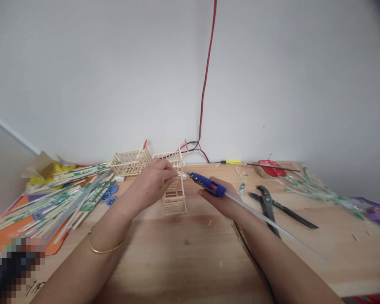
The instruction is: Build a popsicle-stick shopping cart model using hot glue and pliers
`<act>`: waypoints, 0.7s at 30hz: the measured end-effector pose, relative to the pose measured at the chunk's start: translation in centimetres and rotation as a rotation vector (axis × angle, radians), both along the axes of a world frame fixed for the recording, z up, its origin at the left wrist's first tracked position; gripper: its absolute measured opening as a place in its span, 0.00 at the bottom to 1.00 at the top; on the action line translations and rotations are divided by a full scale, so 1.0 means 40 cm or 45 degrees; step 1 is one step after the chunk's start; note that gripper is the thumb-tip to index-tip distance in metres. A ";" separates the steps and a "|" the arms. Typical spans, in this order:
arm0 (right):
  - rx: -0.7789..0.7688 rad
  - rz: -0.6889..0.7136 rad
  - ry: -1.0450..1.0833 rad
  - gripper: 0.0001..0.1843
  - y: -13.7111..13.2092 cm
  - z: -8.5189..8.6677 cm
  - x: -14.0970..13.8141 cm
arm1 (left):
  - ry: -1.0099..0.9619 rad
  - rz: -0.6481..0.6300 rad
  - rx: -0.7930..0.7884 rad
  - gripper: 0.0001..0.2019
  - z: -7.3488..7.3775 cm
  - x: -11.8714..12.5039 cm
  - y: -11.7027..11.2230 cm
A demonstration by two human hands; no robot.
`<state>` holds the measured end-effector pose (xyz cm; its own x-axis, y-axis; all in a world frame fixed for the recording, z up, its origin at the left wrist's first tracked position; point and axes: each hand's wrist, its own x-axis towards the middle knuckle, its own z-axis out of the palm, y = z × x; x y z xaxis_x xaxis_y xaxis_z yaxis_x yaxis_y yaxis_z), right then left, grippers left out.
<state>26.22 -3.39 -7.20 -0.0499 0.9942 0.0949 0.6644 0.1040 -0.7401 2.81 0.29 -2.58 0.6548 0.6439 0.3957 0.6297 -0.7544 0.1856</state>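
Observation:
My right hand [221, 198] is wrapped round a blue glue gun [204, 181], and a long clear glue stick [266, 219] trails out of its back end. The gun's nozzle points left, close to a small frame of wooden sticks [175, 200] in the middle of the table. At the upper part of that frame, the fingers of my left hand [156, 181] are pinched together; what lies between them is too small to name. A second stick frame [131, 162] with a red-tipped piece stands behind, to the left.
Chopsticks in green-printed wrappers [63, 198] pile up on the left beside blue rings [110, 195]. Black pliers [267, 207] lie on the right. Behind are a red round object [272, 169], a yellow marker [232, 162] and a red-black cable [205, 84] along the wall.

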 end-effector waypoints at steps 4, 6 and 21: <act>0.007 -0.002 -0.009 0.14 0.002 -0.004 0.001 | 0.004 -0.007 0.018 0.11 -0.001 -0.002 0.004; 0.024 0.008 -0.022 0.15 0.004 -0.010 0.003 | 0.009 -0.005 0.021 0.10 -0.002 -0.002 0.006; -0.072 0.321 -0.601 0.13 0.019 -0.087 0.036 | -0.200 0.102 0.092 0.11 0.056 -0.007 -0.031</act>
<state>27.64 -2.63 -10.70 -0.3122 0.9487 -0.0489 0.8856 0.2721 -0.3763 2.55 -0.95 -0.36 0.5292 0.6577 0.5361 0.6555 -0.7181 0.2338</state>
